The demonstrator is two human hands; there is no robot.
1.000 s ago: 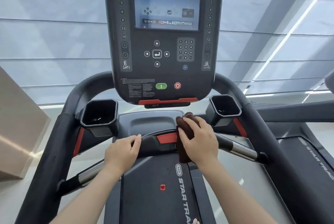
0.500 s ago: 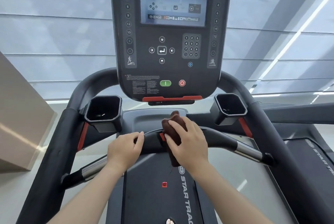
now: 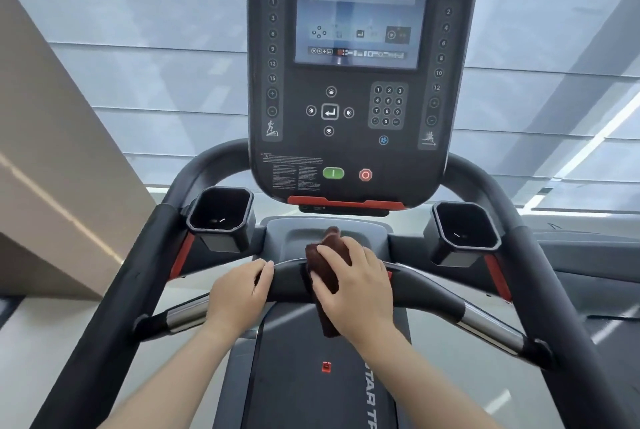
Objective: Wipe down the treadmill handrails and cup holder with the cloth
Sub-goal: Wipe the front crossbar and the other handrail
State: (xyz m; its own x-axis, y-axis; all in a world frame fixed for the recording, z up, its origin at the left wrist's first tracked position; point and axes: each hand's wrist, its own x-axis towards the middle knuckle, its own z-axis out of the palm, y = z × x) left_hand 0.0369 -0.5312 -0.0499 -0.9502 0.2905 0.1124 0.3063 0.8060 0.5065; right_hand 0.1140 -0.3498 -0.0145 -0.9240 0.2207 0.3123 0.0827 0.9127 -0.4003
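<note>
The black treadmill deck point(image 3: 298, 394) runs down between my forearms, with a small red tab point(image 3: 326, 367) on it and white lettering cut off at the lower edge. Behind the machine the room is closed by pale grey banded blinds point(image 3: 156, 48), crossed by slanting bright strips on the right. A beige slanted block point(image 3: 52, 186) fills the left side, and the pale floor point(image 3: 52, 359) beside the deck looks glossy. The tall black console with a lit screen point(image 3: 360, 99) rises in the middle, its top cut off. My right hand point(image 3: 356, 286) lies over the middle of the curved black front handrail point(image 3: 426, 293), fingers curled round the dark brown cloth point(image 3: 327, 276) and pressing it onto the bar. The cloth wraps over the top of the bar and one end hangs below it, in front of the deck. My left hand point(image 3: 239, 293) sits just beside it on the left, fingers curled over the same bar and gripping it, apart from the cloth. The left black angular cup holder point(image 3: 221, 241) and the right black angular cup holder point(image 3: 457, 255) stand at the far corners, both away from the cloth. The left padded side handrail point(image 3: 114, 307) and the right padded side handrail point(image 3: 554, 290) run down the treadmill's edges and leave the view. My right palm hides much of the cloth and the bar under it. The console's small print is too fine to read, and a dark grey machine point(image 3: 588, 255) at the right is only partly in view.
</note>
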